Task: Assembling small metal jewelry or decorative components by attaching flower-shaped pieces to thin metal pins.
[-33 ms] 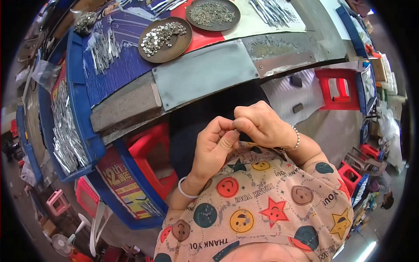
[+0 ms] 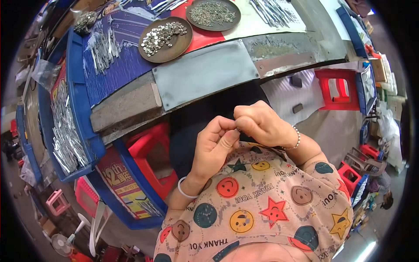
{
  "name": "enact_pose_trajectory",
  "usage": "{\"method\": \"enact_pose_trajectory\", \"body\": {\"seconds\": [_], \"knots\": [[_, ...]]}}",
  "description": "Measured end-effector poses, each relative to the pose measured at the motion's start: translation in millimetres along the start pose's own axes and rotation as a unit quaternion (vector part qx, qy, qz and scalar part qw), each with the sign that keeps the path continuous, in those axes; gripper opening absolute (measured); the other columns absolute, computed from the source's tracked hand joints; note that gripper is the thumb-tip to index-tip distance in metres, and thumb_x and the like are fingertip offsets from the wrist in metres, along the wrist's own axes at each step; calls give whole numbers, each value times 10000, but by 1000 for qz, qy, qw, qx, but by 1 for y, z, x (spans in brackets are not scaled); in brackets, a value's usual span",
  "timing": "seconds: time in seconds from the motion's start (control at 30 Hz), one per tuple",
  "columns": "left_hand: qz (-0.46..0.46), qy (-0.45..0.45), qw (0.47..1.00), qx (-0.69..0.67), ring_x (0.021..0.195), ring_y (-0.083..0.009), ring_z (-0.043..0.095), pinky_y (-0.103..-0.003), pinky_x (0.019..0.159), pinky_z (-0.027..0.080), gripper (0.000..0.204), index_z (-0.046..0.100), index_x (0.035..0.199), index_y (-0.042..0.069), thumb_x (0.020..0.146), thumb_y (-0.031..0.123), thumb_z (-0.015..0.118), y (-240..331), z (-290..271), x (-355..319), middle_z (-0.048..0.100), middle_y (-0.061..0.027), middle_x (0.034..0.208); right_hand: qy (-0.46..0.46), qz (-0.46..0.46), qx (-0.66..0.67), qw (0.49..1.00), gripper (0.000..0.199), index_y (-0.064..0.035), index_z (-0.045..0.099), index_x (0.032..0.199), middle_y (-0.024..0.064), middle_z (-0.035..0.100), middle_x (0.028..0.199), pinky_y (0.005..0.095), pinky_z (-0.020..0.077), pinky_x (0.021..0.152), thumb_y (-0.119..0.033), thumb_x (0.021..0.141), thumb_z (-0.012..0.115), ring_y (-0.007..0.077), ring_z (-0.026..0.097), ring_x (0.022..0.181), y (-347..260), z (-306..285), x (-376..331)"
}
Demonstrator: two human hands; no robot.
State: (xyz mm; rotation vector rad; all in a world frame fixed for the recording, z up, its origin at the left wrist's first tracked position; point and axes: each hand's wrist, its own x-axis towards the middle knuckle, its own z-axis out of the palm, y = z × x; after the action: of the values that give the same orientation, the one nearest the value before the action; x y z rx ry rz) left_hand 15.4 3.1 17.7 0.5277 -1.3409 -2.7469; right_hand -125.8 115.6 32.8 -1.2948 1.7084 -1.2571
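My left hand (image 2: 214, 146) and my right hand (image 2: 263, 125) meet in front of my chest, just off the near edge of the bench. Thumb and forefinger of each are pinched together, fingertips touching the other hand's. A tiny shiny bit shows between the tips, too small and covered to name. Beyond the hands, a grey metal plate (image 2: 205, 74) is fixed along the bench edge. Behind it stand a brown dish of small silvery round discs (image 2: 163, 38) and a second brown dish of small thin metal pins (image 2: 212, 14).
At the left, a blue crate (image 2: 78, 87) holds many slim silvery metal pieces (image 2: 70, 135). More such strips (image 2: 104, 50) lie on the blue sheet, others (image 2: 273, 12) at the back right. A stone-like block (image 2: 126, 107) sits on the bench edge. Red stools (image 2: 150, 153) stand below.
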Motion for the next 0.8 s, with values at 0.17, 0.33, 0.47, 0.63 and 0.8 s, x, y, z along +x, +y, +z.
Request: {"method": "enact_pose_trajectory", "body": {"seconds": [0.17,0.33,0.47,0.63,0.8], "knots": [[31,-3,999,17,646,-7,453,-154,570,380,131,541,1047,0,948,85,529,3,7,-2,579,5,825,45,88,182,978,651,-5,488,668,57,509,634,214,379,447,-534,975,263,104,487,514,6,-2,-7],[133,72,984,98,642,-7,461,-149,543,382,195,540,1132,5,940,34,520,-5,5,4,576,14,840,89,91,163,978,605,-2,522,738,52,532,693,204,397,489,-511,980,302,97,503,564,7,1,-3],[172,105,973,109,704,-31,485,-163,607,413,206,539,1138,2,933,1,511,-7,3,8,550,-7,903,87,106,163,977,370,-7,532,875,36,559,741,189,412,507,-340,991,421,64,500,586,6,6,-3],[158,80,980,91,725,-46,492,-175,629,419,210,524,1147,-5,939,8,501,-9,1,5,540,-20,930,129,91,133,978,378,-9,543,849,29,558,739,196,418,512,-341,988,430,67,502,586,3,2,1],[57,20,997,-54,679,-47,468,-177,591,390,176,502,1121,-11,955,45,485,-9,-2,0,549,-33,927,56,28,70,996,421,-5,516,729,38,506,616,239,401,478,-319,989,409,116,493,515,-1,-5,14]]}}
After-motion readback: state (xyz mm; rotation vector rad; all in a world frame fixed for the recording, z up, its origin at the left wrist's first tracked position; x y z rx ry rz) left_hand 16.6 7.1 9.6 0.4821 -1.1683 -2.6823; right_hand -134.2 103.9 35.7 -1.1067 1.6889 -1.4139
